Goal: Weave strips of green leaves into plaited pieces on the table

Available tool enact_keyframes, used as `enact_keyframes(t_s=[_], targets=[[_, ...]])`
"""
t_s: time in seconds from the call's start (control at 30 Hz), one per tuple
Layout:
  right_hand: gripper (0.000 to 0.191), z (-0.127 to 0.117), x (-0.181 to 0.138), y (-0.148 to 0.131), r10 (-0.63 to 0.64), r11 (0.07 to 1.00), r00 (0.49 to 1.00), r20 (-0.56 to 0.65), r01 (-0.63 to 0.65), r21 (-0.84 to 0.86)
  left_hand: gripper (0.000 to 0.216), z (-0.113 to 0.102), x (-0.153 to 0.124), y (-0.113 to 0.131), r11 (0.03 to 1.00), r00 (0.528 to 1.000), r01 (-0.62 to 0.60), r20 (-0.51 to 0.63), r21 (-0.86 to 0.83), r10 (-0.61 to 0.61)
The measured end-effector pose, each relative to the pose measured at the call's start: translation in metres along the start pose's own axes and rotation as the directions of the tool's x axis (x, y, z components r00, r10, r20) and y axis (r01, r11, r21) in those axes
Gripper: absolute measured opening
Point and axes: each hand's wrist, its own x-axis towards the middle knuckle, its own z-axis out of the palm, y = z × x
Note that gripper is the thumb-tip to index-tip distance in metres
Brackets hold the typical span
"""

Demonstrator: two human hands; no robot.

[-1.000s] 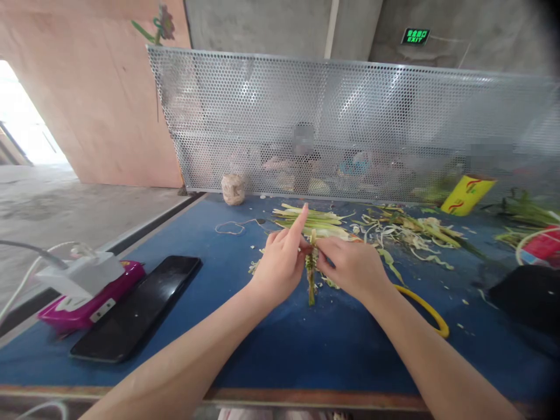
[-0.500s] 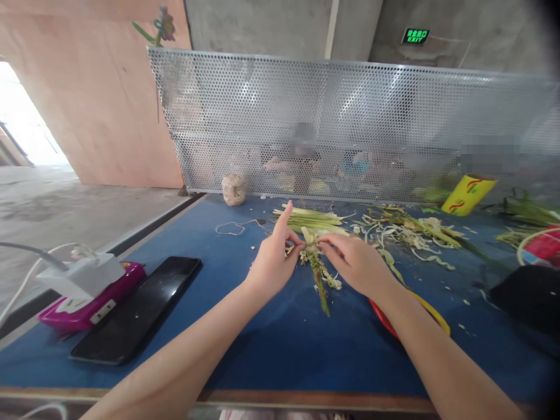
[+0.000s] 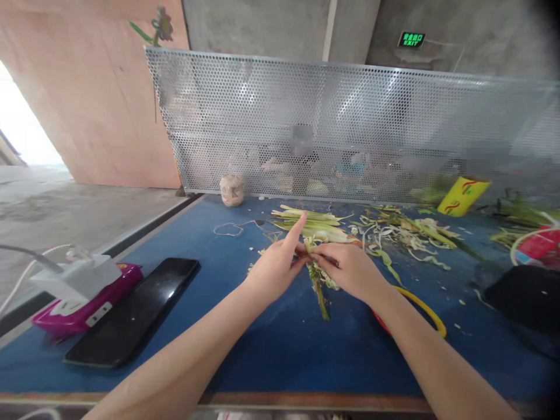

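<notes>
One blue table (image 3: 271, 361) lies under my arms, and one perforated metal screen (image 3: 350, 116) stands along its far edge. Behind the screen, through the holes, I make out one person, blurred. High on the concrete wall one green sign (image 3: 411, 39) reads "EXIT", with a line of small characters above that I cannot read.

On the table I count one black phone (image 3: 135, 309) lying flat to my left, and just beside it one magenta power bank (image 3: 83, 306) with one white charger (image 3: 76, 277) on top; any label on them is too small to read. One black object (image 3: 525, 300) sits at the right edge. One yellow cup (image 3: 464, 195) with red marks leans by the screen, its print unreadable. One yellow ring (image 3: 426, 312) lies under my right forearm. One ball of twine (image 3: 231, 190) stands at the foot of the screen. One pile of pale leaf strips (image 3: 315, 224) lies beyond my hands, with shredded trimmings (image 3: 406, 236) spread to its right.

My left hand (image 3: 273, 269) and my right hand (image 3: 350, 269) both pinch the top of one green stalk (image 3: 319, 289), which hangs between them over the middle of the table, its lower end pointing toward me. My left forefinger sticks straight out. Compared with half a second ago, the hands sit slightly nearer to me and the forefinger stands further right.
</notes>
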Motion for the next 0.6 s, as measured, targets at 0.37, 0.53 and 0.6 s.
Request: enact_keyframes(t_s=[0.37,0.53,0.6], targets=[[0.028,-0.008,-0.001,0.013,-0.146,0.983,0.979,0.142,0.16,-0.09,0.061,-0.003,0.0,-0.008,0.894,0.96,-0.264,0.194,0.362,0.204],[0.031,-0.008,0.0,0.018,-0.247,0.957,0.962,0.118,0.262,-0.128,0.069,-0.001,-0.001,-0.005,0.875,0.943,-0.324,0.2,0.361,0.267],[0.03,-0.008,0.001,0.02,-0.266,0.957,0.956,0.122,0.277,-0.087,0.071,0.0,-0.002,-0.004,0.882,0.945,-0.314,0.202,0.352,0.255]])
